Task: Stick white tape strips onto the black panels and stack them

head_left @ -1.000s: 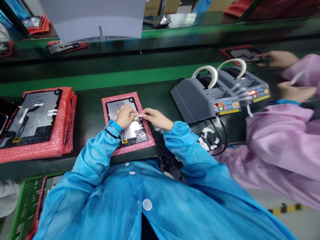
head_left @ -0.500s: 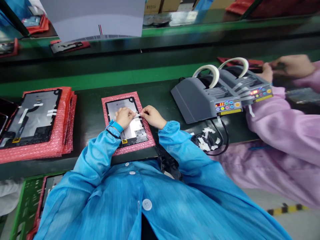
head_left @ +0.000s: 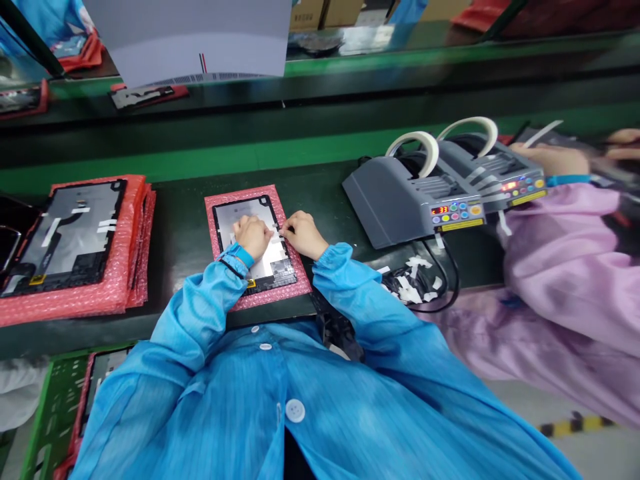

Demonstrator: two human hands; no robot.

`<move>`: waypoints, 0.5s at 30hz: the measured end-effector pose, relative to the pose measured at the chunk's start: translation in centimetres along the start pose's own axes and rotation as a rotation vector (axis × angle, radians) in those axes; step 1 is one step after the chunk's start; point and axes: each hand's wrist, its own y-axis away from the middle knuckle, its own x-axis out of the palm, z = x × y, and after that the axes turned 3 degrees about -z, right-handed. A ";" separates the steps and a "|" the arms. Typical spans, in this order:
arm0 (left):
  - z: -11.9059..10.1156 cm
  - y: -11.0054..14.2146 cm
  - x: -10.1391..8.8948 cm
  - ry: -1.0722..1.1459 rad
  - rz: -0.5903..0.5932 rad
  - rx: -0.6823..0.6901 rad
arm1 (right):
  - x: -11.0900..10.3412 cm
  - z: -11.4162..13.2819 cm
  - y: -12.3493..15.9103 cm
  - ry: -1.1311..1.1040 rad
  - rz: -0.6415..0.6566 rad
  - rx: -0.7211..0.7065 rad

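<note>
A tablet screen panel [head_left: 235, 212] with a black frame and grey back lies on a pink bubble-wrap bag [head_left: 240, 303]. My left hand [head_left: 253, 237] rests over the middle of the panel, its fingers curled and bunched near the right edge. At that edge my right hand [head_left: 306, 235] is closed in a pinch, thumb and forefinger together, just apart from the left fingertips. Whatever either hand pinches is hidden or too small to name. White tape pieces [head_left: 277, 235] show on the panel's right side, close to the fingers.
Stacked pink bags [head_left: 137, 247] carry another panel [head_left: 83, 223] on the left. Two grey tape dispensers [head_left: 395, 200] stand to the right, with tape scraps [head_left: 410, 287] and black cables in front. A co-worker's pink sleeve [head_left: 565, 253] and hand [head_left: 560, 160] are beside them.
My left hand has shifted slightly over the panel, and my right fingers stay pinched at its edge. The co-worker's near hand has moved beside the far dispenser, with a white strip there.
</note>
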 end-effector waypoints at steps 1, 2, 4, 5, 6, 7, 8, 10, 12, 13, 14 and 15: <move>0.0 0.0 0.0 -0.003 -0.003 0.001 | -0.1 0.1 0.0 0.013 0.000 0.019; 0.0 0.0 -0.1 -0.004 -0.007 -0.004 | -0.4 0.1 -0.1 0.028 -0.001 0.044; 0.1 -0.1 -0.2 0.007 -0.027 -0.027 | -0.9 0.2 0.1 0.053 -0.015 0.089; 0.3 -0.1 -0.3 0.019 -0.041 -0.035 | -1.2 0.3 0.4 0.058 -0.028 0.093; 0.4 -0.1 -0.4 0.036 -0.053 -0.033 | -1.4 0.4 0.8 0.059 -0.040 0.076; 0.6 -0.1 -0.4 0.052 -0.059 -0.019 | -1.5 0.6 1.3 0.060 -0.047 0.039; 0.7 0.0 -0.5 0.065 -0.060 0.006 | -1.6 0.8 1.9 0.067 -0.046 -0.011; 0.7 0.1 -0.4 0.070 -0.040 0.052 | -1.4 1.3 3.3 0.111 -0.018 -0.108; 0.5 0.2 -0.3 0.053 -0.018 0.059 | -1.2 1.8 4.5 0.184 0.014 -0.151; 0.4 0.2 -0.2 0.040 -0.011 0.051 | -1.2 2.0 4.9 0.216 0.025 -0.153; 0.4 0.2 -0.3 0.029 -0.003 0.040 | -1.3 2.2 5.1 0.237 0.038 -0.150; 0.5 0.3 -0.4 0.022 0.007 0.032 | -1.5 2.2 5.0 0.244 0.058 -0.142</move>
